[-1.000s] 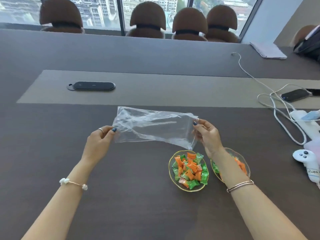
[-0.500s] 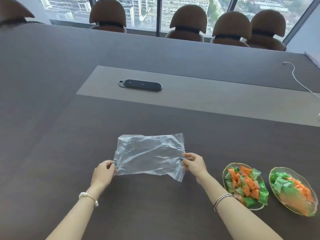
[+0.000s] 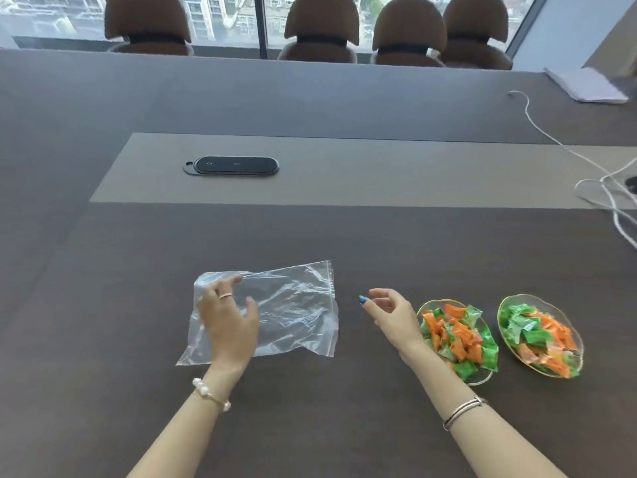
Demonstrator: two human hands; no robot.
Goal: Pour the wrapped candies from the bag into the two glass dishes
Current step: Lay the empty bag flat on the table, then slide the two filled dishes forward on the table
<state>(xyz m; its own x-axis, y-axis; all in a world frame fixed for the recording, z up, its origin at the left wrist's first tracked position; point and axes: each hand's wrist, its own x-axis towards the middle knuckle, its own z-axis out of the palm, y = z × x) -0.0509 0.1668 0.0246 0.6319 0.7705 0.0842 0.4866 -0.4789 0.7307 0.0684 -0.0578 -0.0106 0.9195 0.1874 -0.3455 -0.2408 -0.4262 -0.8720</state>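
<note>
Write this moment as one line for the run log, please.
phase: pouring done | bag: empty, flat on table | left hand: open over bag | right hand: open, holds nothing | both dishes: hold candies

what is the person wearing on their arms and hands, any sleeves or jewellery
Both forearms are bare, with no sleeves in view. The left hand has a thin rose-gold ring on one finger and a fine bracelet with white pearl-like beads at the wrist. The right hand has blue nail polish, and its wrist carries a stack of slim silver bangles.
</note>
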